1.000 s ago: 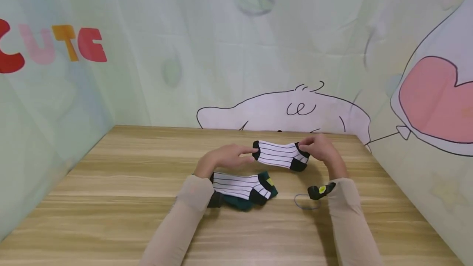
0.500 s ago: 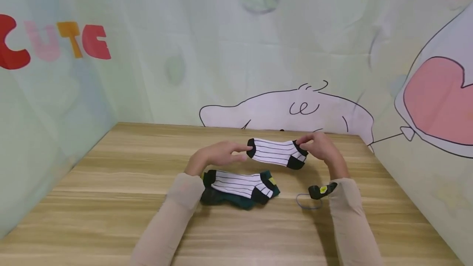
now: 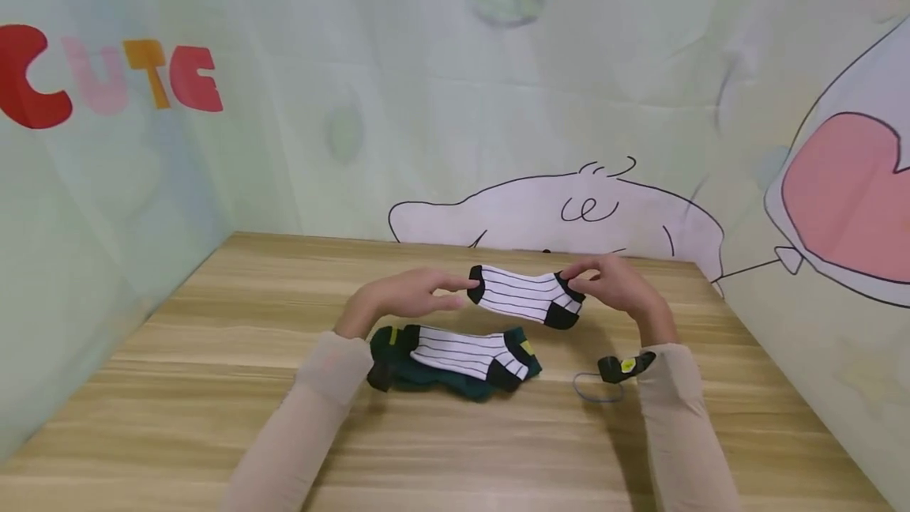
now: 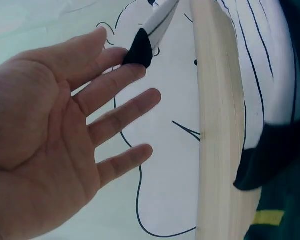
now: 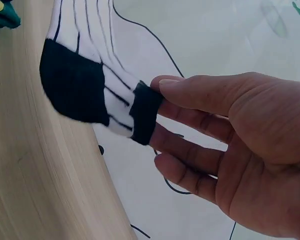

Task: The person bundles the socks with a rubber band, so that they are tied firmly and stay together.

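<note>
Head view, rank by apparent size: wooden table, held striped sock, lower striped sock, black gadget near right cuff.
1. Wooden table
2. Held striped sock and lower striped sock: too alike to rank
3. Black gadget

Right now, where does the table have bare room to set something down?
The table is bare left of the left sleeve, right of the right sleeve, and on the near side of the sock pile. The middle is crowded: sock pile, held striped sock, left hand, right hand.

Striped sock (image 3: 522, 293) in right hand (image 3: 617, 284), wooden table (image 3: 178, 409)
</note>
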Tool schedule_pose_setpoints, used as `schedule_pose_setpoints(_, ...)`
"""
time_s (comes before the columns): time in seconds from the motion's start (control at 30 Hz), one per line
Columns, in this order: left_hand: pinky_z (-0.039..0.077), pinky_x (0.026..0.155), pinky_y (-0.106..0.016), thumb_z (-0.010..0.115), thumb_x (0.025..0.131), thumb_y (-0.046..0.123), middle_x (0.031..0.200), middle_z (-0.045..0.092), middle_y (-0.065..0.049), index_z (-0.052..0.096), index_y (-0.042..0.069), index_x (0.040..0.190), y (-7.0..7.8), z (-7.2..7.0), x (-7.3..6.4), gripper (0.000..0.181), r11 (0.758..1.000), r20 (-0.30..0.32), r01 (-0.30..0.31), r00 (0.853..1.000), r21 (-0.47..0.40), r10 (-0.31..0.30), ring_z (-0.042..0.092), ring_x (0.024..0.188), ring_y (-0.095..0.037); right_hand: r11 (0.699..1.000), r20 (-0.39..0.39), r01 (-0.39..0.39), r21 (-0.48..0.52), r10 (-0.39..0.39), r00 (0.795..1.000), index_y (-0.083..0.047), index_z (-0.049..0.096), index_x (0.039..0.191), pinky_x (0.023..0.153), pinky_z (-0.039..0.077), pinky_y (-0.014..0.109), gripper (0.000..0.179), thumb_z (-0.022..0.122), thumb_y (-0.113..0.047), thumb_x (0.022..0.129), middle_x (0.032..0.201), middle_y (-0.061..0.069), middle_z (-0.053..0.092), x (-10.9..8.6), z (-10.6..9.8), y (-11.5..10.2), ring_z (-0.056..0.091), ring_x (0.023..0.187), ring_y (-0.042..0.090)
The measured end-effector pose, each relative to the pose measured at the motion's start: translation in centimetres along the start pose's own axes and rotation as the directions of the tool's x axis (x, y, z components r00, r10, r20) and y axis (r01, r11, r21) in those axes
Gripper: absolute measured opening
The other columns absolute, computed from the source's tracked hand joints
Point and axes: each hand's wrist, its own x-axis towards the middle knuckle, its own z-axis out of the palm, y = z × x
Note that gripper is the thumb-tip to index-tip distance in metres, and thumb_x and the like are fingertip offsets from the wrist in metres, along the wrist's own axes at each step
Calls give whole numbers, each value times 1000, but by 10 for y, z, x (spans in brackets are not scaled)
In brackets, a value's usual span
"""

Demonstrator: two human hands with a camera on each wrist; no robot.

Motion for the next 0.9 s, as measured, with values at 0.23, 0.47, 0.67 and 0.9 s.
schedule_pose_setpoints(0.23,32,113,-50,49,105,34,152,47,-7,47,19,150,-9,-2,-15,48,996,-29,23,999,-82,-25,40,142,-28,997,26,59,46,-61,998,-7,73,118,99,45,54,23,63,-14,98,129,16,65,-1,3,-2,60,117,39)
schedule_pose_setpoints(0.47,37,111,-48,50,106,32,152,46,-7,48,15,150,-15,-18,-33,47,983,-73,-38,997,-180,25,47,137,-26,986,45,99,138,-106,993,-5,69,123,102,42,60,27,62,-14,99,136,19,60,-1,2,-7,58,120,43)
schedule_pose_setpoints(0.67,38,110,-49,50,106,32,152,47,-6,49,15,149,-17,-27,-45,46,979,-77,-26,997,-204,10,46,137,-26,970,49,134,205,-147,988,-3,68,125,101,42,60,27,61,-11,100,140,19,56,0,6,-13,60,118,40)
schedule_pose_setpoints(0.9,38,109,-48,53,105,33,149,50,-6,52,14,147,-18,-31,-50,47,979,-65,-10,998,-203,-3,45,138,-25,960,45,154,236,-169,985,-2,68,125,100,44,56,27,60,-9,100,137,18,58,3,9,-16,63,114,36)
